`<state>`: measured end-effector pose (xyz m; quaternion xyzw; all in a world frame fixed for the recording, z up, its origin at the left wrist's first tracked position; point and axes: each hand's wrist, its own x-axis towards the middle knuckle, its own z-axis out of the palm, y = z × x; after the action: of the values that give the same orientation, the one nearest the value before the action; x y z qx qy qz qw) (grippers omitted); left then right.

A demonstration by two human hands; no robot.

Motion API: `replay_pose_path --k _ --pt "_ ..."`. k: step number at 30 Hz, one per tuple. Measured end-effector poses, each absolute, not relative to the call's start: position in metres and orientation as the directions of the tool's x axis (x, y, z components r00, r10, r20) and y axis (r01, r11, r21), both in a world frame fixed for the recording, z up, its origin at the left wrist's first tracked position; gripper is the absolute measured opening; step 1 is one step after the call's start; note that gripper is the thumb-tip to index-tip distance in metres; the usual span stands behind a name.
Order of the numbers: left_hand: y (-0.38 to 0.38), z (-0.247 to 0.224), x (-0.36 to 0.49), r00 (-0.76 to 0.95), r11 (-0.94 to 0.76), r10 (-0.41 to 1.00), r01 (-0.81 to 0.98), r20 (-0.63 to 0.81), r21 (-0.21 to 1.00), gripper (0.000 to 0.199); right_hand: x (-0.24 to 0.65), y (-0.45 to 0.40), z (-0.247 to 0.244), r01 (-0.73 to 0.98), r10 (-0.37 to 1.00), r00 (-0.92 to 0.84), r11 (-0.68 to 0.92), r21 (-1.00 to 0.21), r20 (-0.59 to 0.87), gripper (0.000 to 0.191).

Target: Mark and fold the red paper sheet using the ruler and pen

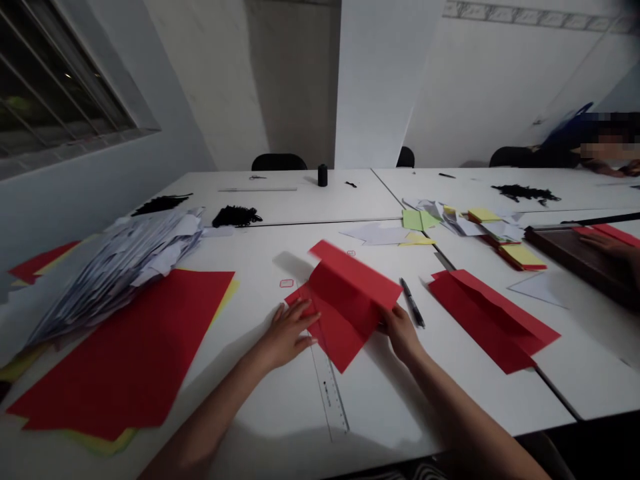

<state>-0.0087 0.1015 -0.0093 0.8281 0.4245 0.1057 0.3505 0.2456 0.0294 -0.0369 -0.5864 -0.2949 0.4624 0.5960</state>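
Note:
A folded sheet of red paper (pixel 345 300) is tilted up off the white table in front of me, its upper flap bent over. My right hand (pixel 400 330) grips its right edge, fingertips partly hidden beneath the sheet. At the left edge, my left hand (pixel 290 330) rests with fingers apart and stretched onto the paper. A clear ruler (pixel 330 393) lies partly under the red paper. Just right of the paper is a black pen (pixel 412 303). Another folded red sheet (pixel 493 320) lies farther right.
On the left, large red sheets (pixel 145 347) lie beside a leaning heap of white papers (pixel 120 267). Black cord bundles (pixel 236 215), a black thread spool (pixel 323 176) and scissors (pixel 257 177) are farther back. At right, a person's hand (pixel 603 245) rests over a dark board (pixel 570 257).

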Motion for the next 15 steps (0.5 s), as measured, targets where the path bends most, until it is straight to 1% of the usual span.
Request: replay_pose_path --k 1,2,3,4,7,11,12,15 --pt "0.100 -0.010 -0.011 0.677 -0.545 0.731 0.652 -0.081 0.528 0.045 0.255 0.034 -0.038 -0.274 0.887 0.383 -0.156 -0.949 -0.257 0.040" --pt "0.098 -0.011 -0.014 0.710 -0.626 0.701 0.657 -0.066 0.419 0.045 0.262 0.039 -0.039 -0.310 0.880 0.372 -0.182 -0.933 -0.295 0.042" --pt "0.096 -0.012 -0.015 0.718 -0.650 0.693 0.661 -0.065 0.376 0.044 0.269 0.043 -0.040 -0.319 0.878 0.366 -0.193 -0.928 -0.308 0.041" --pt "0.095 -0.012 -0.017 0.719 -0.654 0.692 0.662 -0.063 0.367 0.043 0.274 0.047 -0.041 -0.314 0.877 0.371 -0.192 -0.930 -0.306 0.040" --pt "0.092 -0.011 -0.019 0.701 -0.635 0.713 0.659 -0.024 0.403 0.034 0.282 0.058 -0.044 -0.295 0.883 0.383 -0.162 -0.942 -0.272 0.037" --pt "0.095 -0.012 -0.017 0.601 -0.561 0.797 0.702 0.057 0.439 0.022 0.285 0.071 -0.050 -0.254 0.904 0.374 -0.116 -0.960 -0.208 0.039" --pt "0.097 -0.013 -0.016 0.569 -0.536 0.819 0.720 0.067 0.442 0.024 0.286 0.074 -0.052 -0.238 0.905 0.380 -0.102 -0.966 -0.190 0.040" --pt "0.104 -0.017 -0.010 0.489 -0.461 0.870 0.766 0.059 0.449 0.042 0.291 0.082 -0.055 -0.159 0.895 0.429 -0.057 -0.986 -0.121 0.041"
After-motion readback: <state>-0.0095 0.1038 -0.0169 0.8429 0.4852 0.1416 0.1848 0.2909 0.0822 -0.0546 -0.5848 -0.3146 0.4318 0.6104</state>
